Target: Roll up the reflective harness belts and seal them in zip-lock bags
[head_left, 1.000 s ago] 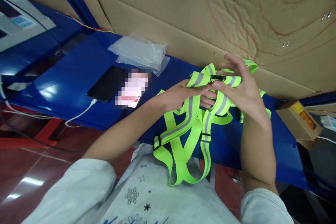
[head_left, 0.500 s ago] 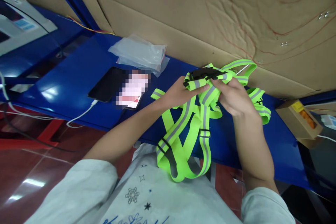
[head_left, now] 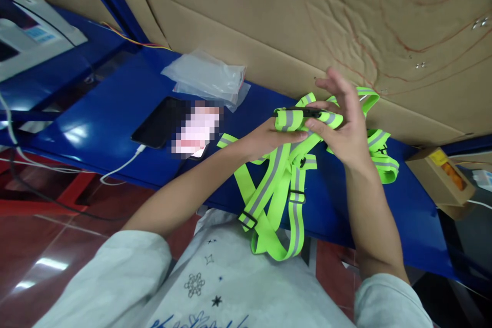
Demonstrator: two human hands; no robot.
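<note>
Neon green reflective straps (head_left: 269,177) with grey stripes and black sliders hang in loops from my hands over the blue table's front edge. My left hand (head_left: 271,138) is closed on the gathered strap near a black buckle (head_left: 303,112). At the right end of that bundle, my right hand (head_left: 344,125) pinches the strap between thumb and a finger, its other fingers raised and spread. More green strap (head_left: 384,164) lies on the table right of my right wrist.
Left of my hands on the blue table (head_left: 96,113) are a black phone (head_left: 156,123), a lit phone (head_left: 198,130) and clear plastic bags (head_left: 207,77). A cardboard box (head_left: 438,174) stands at the right; cardboard sheeting (head_left: 249,15) rises behind.
My right hand's upper fingers have lifted and spread away from the bundle. The hanging loops have shifted and narrowed, and a short strap end with a black clip now shows below my hands.
</note>
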